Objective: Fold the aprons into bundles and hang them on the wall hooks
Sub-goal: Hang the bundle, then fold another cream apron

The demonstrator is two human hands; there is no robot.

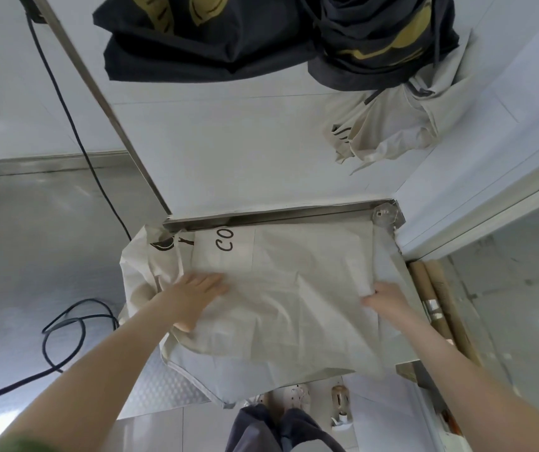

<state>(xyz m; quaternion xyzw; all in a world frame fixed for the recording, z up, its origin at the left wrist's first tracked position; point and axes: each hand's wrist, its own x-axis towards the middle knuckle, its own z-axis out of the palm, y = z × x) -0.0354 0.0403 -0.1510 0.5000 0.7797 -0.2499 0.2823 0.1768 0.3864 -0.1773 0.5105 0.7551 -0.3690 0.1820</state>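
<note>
Right grip [387, 300] pinches apron [294, 288] edge.

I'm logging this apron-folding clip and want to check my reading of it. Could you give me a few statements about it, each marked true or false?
1. The left hand lies flat on the cream apron. True.
2. The right hand touches nothing. False: it pinches the apron's right edge.
3. Dark aprons hang above the table. True.
4. The apron on the table is plain black. False: it is cream with dark lettering.
5. A black cable runs down left of the table. True.
</note>
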